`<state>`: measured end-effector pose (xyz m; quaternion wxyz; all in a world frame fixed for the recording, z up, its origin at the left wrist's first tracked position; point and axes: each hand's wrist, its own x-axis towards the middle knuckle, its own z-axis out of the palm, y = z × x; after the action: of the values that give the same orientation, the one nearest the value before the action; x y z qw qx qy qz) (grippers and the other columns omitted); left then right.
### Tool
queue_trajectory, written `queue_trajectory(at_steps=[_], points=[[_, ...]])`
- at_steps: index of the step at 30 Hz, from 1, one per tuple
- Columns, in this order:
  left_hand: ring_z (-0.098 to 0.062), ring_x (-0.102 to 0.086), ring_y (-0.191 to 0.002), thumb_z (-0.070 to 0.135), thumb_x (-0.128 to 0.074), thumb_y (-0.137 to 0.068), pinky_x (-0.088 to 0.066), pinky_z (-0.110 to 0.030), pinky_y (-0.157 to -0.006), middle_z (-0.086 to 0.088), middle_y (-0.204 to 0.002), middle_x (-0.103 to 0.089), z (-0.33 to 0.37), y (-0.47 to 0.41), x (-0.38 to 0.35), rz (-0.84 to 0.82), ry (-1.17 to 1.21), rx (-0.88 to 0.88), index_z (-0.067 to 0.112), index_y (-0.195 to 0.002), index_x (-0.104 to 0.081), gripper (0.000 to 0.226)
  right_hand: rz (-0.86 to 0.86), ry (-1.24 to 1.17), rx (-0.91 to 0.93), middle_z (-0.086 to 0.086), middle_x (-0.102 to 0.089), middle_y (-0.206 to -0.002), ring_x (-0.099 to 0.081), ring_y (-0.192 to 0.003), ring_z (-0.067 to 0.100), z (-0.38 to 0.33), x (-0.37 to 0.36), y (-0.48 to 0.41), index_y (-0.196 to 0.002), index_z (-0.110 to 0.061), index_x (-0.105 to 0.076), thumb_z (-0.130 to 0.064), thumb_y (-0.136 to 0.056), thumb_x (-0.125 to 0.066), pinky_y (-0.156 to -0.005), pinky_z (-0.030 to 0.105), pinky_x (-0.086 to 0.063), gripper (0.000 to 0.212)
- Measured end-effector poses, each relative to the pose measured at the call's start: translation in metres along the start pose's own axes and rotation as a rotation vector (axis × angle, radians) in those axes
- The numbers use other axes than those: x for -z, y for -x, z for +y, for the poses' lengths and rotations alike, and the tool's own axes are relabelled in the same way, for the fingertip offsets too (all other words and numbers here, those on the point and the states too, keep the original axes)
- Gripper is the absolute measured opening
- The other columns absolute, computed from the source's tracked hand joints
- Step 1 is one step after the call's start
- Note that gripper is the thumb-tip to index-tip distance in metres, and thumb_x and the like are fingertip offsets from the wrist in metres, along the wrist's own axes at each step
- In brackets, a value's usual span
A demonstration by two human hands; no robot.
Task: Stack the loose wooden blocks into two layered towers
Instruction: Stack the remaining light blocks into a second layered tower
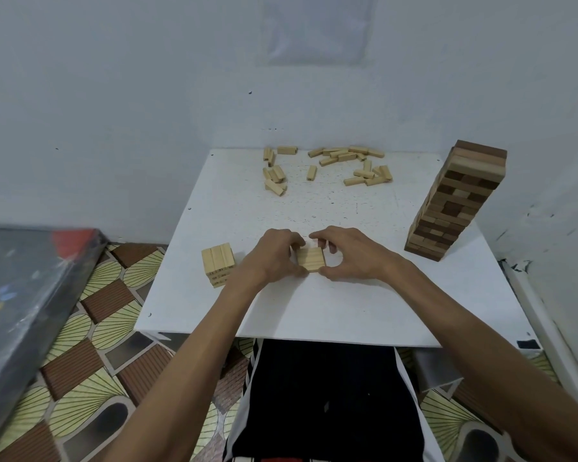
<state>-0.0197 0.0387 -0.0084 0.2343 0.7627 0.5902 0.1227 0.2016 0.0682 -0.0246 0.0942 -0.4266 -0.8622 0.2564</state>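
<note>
Here, a speckled white table (314, 311) carries a tall tower (454, 201) of dark and pale rectangular wooden bars near its right edge. Loose blocks (331, 165) of pale wood lie scattered along the far edge. At the middle, a person's left hand (274, 251) and right hand (347, 253) curl around a square layer (311, 260) of grained blocks, gripping it from both sides. A short stack (218, 265) stands just left; its ends bear dark printed marks, too small to read.

Pale matt wooden blocks (327, 166) with visible grain lie on a white, speckled, matt table (314, 308).
</note>
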Motion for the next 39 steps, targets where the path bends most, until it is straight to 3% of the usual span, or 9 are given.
queue_trajectory(at_steps=[4, 7, 15, 21, 25, 29, 34, 39], points=[[-0.015, -0.055, -0.090, 0.030, -0.092, -0.071, -0.046, -0.027, -0.080, -0.001, -0.111, -0.068, 0.003, -0.002, 0.003, -0.031, -0.025, -0.021, 0.012, -0.129, -0.065, 0.066, -0.006, -0.008, 0.004, -0.009, -0.059, -0.117, -0.055, -0.095, 0.010, 0.003, 0.000, -0.003, -0.141, -0.021, -0.056, -0.035, -0.082, -0.081, -0.079, 0.019, -0.041, 0.065], [-0.015, -0.057, -0.090, 0.030, -0.093, -0.070, -0.049, -0.029, -0.080, 0.003, -0.105, -0.066, 0.002, -0.003, 0.005, -0.043, -0.016, -0.021, 0.013, -0.128, -0.064, 0.067, -0.003, -0.061, -0.024, -0.015, -0.058, -0.121, -0.054, -0.099, 0.007, 0.005, -0.003, -0.003, -0.147, -0.026, -0.048, -0.034, -0.081, -0.082, -0.078, 0.015, -0.039, 0.074], [-0.016, -0.056, -0.098, 0.033, -0.089, -0.072, -0.047, -0.032, -0.087, 0.003, -0.116, -0.067, -0.002, 0.000, 0.001, -0.018, -0.009, -0.061, 0.015, -0.131, -0.062, 0.067, 0.037, -0.081, -0.042, -0.023, -0.056, -0.115, -0.051, -0.100, 0.008, 0.004, -0.008, 0.000, -0.150, -0.036, -0.035, -0.037, -0.076, -0.081, -0.082, 0.026, -0.047, 0.088], [-0.014, -0.047, -0.092, 0.032, -0.088, -0.072, -0.036, -0.027, -0.075, 0.007, -0.118, -0.067, -0.002, 0.006, 0.004, 0.011, 0.032, -0.065, 0.018, -0.130, -0.052, 0.070, 0.038, -0.033, -0.018, -0.029, -0.054, -0.113, -0.048, -0.100, 0.002, -0.002, -0.002, 0.000, -0.147, -0.039, -0.034, -0.039, -0.075, -0.079, -0.087, 0.035, -0.050, 0.084], [-0.014, -0.049, -0.090, 0.034, -0.088, -0.071, -0.039, -0.029, -0.069, 0.008, -0.117, -0.066, 0.001, 0.010, 0.025, 0.028, 0.003, -0.090, 0.020, -0.121, -0.047, 0.066, 0.047, -0.028, 0.018, -0.027, -0.055, -0.117, -0.046, -0.102, -0.003, -0.010, 0.013, -0.004, -0.148, -0.038, -0.036, -0.042, -0.077, -0.079, -0.088, 0.033, -0.048, 0.083], [-0.016, -0.055, -0.096, 0.039, -0.089, -0.070, -0.049, -0.036, -0.078, 0.011, -0.114, -0.066, -0.001, 0.020, 0.053, 0.053, -0.079, -0.094, 0.023, -0.116, -0.048, 0.064, 0.051, -0.018, 0.066, -0.028, -0.056, -0.118, -0.045, -0.104, -0.001, -0.030, 0.023, -0.018, -0.147, -0.039, -0.038, -0.046, -0.076, -0.075, -0.086, 0.034, -0.048, 0.080], [-0.006, -0.051, -0.083, 0.039, -0.089, -0.069, -0.037, -0.026, -0.066, 0.013, -0.106, -0.064, -0.024, 0.040, 0.088, 0.085, -0.077, -0.049, 0.026, -0.107, -0.049, 0.057, 0.026, -0.032, 0.138, -0.027, -0.057, -0.119, -0.046, -0.103, 0.002, -0.066, 0.026, -0.047, -0.147, -0.037, -0.041, -0.042, -0.079, -0.077, -0.085, 0.028, -0.044, 0.077], [-0.007, -0.050, -0.079, 0.033, -0.089, -0.073, -0.034, -0.024, -0.063, 0.019, -0.091, -0.053, -0.048, 0.072, 0.117, 0.100, -0.060, 0.033, 0.021, -0.108, -0.054, 0.051, -0.016, -0.031, 0.203, -0.023, -0.059, -0.121, -0.049, -0.102, 0.007, -0.106, 0.016, -0.077, -0.147, -0.034, -0.042, -0.041, -0.081, -0.078, -0.088, 0.029, -0.045, 0.076]])
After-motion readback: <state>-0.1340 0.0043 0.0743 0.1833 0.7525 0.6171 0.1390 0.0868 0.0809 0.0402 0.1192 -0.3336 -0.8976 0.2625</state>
